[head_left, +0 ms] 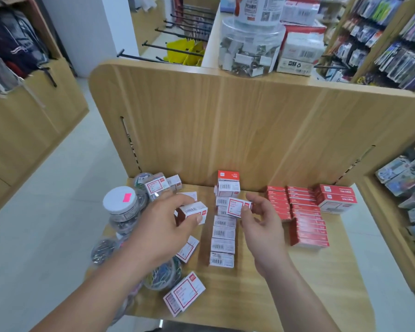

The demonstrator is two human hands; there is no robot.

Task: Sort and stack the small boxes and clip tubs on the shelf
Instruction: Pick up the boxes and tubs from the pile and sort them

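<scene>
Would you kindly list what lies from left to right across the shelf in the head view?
Clip tubs → left hand holding a small box → middle column of white boxes → right hand → red box rows.

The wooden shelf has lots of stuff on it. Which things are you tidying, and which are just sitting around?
For the job:
- small red-and-white box in the left hand
- small red-and-white box in the right hand
- middle column of white barcode boxes
- round clear clip tub with white lid
- flat red boxes in rows

Just around:
- big clear jar of binder clips up top
- yellow bag
</scene>
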